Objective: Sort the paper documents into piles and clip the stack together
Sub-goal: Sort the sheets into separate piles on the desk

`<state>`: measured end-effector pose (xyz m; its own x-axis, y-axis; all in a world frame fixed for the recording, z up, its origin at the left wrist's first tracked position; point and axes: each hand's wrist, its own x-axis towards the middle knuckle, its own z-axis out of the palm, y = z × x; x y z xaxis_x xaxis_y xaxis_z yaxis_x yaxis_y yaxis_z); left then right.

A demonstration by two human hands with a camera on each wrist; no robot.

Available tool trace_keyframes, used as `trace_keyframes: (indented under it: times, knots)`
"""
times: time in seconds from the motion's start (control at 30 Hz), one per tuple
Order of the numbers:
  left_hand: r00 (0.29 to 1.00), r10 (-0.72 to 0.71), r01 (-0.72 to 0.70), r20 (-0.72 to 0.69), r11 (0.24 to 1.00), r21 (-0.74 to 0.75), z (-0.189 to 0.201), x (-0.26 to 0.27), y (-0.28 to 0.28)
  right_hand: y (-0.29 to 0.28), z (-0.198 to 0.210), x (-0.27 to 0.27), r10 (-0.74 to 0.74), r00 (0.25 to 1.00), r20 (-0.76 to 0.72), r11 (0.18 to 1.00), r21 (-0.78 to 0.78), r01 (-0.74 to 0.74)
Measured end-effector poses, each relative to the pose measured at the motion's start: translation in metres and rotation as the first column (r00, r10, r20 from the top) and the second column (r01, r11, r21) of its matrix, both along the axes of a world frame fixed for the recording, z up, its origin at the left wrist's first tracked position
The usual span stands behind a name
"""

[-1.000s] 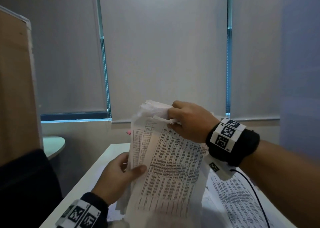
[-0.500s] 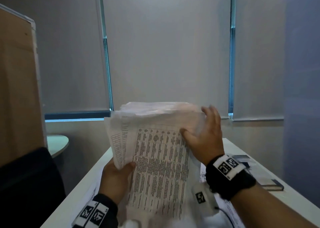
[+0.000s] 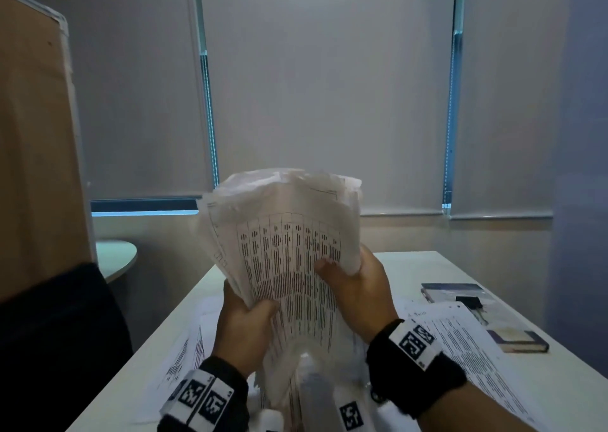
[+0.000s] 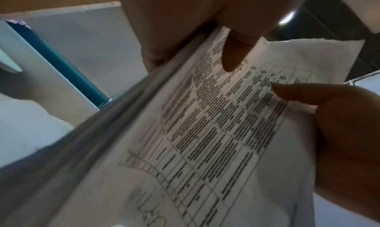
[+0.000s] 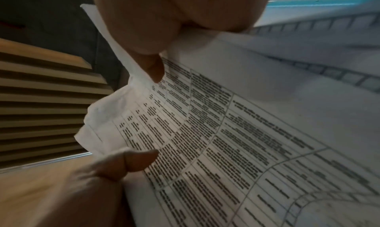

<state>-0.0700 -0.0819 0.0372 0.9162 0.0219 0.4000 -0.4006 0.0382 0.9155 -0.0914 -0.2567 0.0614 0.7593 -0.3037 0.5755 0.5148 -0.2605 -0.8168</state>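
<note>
Gripping a stack of papers upright above the near end of the table, the left hand and right hand each clamp a side edge, thumbs on the front sheet. Its printed grid is too blurred to read. Loose sheets lie at the table's right side, a book near the right edge with a binder clip on it.

From the left wrist, a thumb presses the papers' margin; handwriting is illegible.

From the right wrist, a thumb pinches the creased corner of the papers.
</note>
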Motion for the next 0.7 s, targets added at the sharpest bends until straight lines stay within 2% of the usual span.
trace_keyframes:
  times: [0.13, 0.23, 0.3, 0.4, 0.5, 0.57, 0.6, 0.63, 0.67, 0.7]
  knots:
    - [0.997, 0.015, -0.020, -0.079, 0.998, -0.065, -0.009, 0.006, 0.017, -0.015, -0.023, -0.003, 0.129, 0.990, -0.059, 0.991, 0.040, -0.127]
    - [0.996, -0.004, 0.003, -0.092, 1.000, -0.007, -0.007, 0.012, 0.021, -0.019, -0.030, -0.003, 0.167, 0.983, -0.071, 0.986, 0.041, -0.164]
    - [0.995, -0.032, 0.038, -0.097, 0.997, 0.063, -0.006, 0.015, 0.020, -0.016, -0.029, -0.002, 0.135, 0.989, -0.064, 0.991, 0.021, -0.134]
    - [0.990, 0.016, -0.002, -0.137, 0.995, 0.100, -0.008, 0.018, 0.021, -0.013, -0.025, 0.000, 0.017, 0.999, -0.048, 1.000, 0.019, -0.016]
    - [0.955, 0.154, -0.135, -0.254, 0.987, 0.090, -0.018, 0.021, 0.028, -0.013, -0.018, 0.002, -0.006, 1.000, -0.029, 0.987, 0.159, 0.011]
    - [0.899, 0.245, -0.248, -0.362, 0.968, 0.038, -0.030, 0.020, 0.033, -0.012, -0.015, 0.002, 0.035, 0.999, -0.010, 0.954, 0.298, -0.030]
    - [0.871, 0.247, -0.271, -0.424, 0.963, 0.005, -0.036, 0.019, 0.033, -0.012, -0.014, 0.003, 0.056, 0.998, 0.007, 0.930, 0.363, -0.055]
    - [0.847, 0.191, -0.255, -0.495, 0.965, -0.062, -0.042, 0.017, 0.031, -0.010, -0.013, 0.004, 0.076, 0.997, 0.025, 0.903, 0.421, -0.080]
    - [0.836, 0.073, -0.202, -0.544, 0.962, -0.182, -0.046, 0.015, 0.027, -0.009, -0.012, 0.005, 0.098, 0.995, 0.037, 0.875, 0.474, -0.104]
    - [0.829, -0.097, -0.125, -0.551, 0.928, -0.351, -0.049, 0.013, 0.022, -0.006, -0.012, 0.007, 0.125, 0.991, 0.046, 0.842, 0.523, -0.130]
